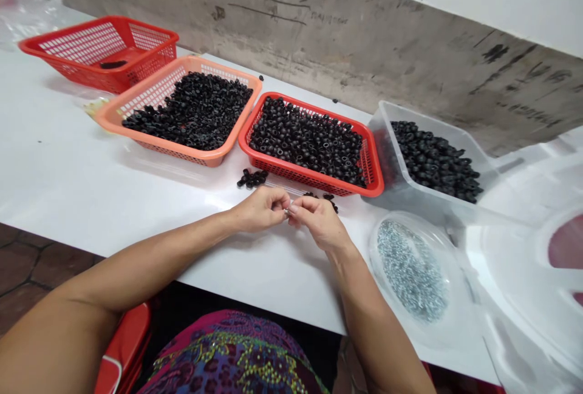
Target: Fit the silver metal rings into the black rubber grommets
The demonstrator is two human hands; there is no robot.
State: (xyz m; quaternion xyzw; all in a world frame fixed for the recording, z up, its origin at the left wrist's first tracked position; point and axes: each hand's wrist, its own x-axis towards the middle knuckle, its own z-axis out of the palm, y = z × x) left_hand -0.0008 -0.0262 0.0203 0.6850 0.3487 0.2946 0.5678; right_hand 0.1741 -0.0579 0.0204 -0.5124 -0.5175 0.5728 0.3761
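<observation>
Lap: patterned purple cloth (232,351) with a red chair edge (122,345) beside it, both just below the table.

Left hand (259,209): fingers curled, thumb and fingertips pressed together, pinching a small metal piece (286,213) at the middle.

Right hand (321,222): thumb and fingertips pinching the same piece from the other side, touching the left hand's fingers.

Loose black beads (252,178): one small heap just left of the hands, a few more (325,200) just past the right hand.

Silver bits (410,269): heaped in a see-through round dish (376,254), to the right of the right hand.

Baskets: red basket (291,108) and orange basket (136,99) full of black beads; far red basket (98,30) with only a few.

Plastic tub (387,121): see-through, holding black beads, at the row's right end.

Table: white top (91,157) under everything, against a concrete wall (346,36).
</observation>
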